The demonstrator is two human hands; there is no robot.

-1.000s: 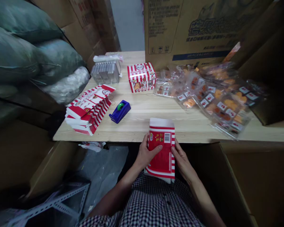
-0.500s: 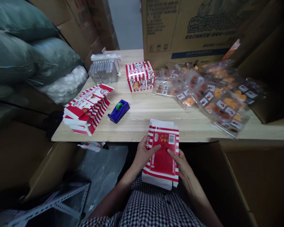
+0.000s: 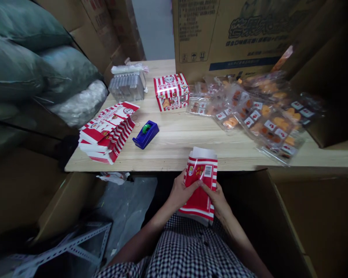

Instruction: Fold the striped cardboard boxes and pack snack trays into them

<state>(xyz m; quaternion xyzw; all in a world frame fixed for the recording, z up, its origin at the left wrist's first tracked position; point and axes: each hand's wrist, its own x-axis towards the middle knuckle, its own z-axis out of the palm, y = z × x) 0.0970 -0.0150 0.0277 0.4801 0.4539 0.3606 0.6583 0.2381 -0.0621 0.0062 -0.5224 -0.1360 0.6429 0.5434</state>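
Between my two hands is a red-and-white striped paper box (image 3: 197,200), its flaps showing at the top and bottom and a barcode near its upper end. My left hand (image 3: 182,191) grips its left edge, the thumb across the printed face. On the opposite edge my right hand (image 3: 219,199) is closed, and its thumb meets the left thumb near the middle. The fingers behind the box are hidden. A folded-up box (image 3: 171,92) of the same print stands on the table beyond. At the left lies a stack of flat boxes (image 3: 108,133).
A blue tape dispenser (image 3: 145,135) with green tape sits on the wooden table (image 3: 168,154). Clear plastic trays (image 3: 127,85) stand at the back left. Several clear packs of food-shaped pieces (image 3: 258,112) are heaped at the right. A large carton (image 3: 220,38) rises behind.
My hands have come closer together, and the box between them looks narrower, its sides pressed inward. My thumbs now meet on its face.
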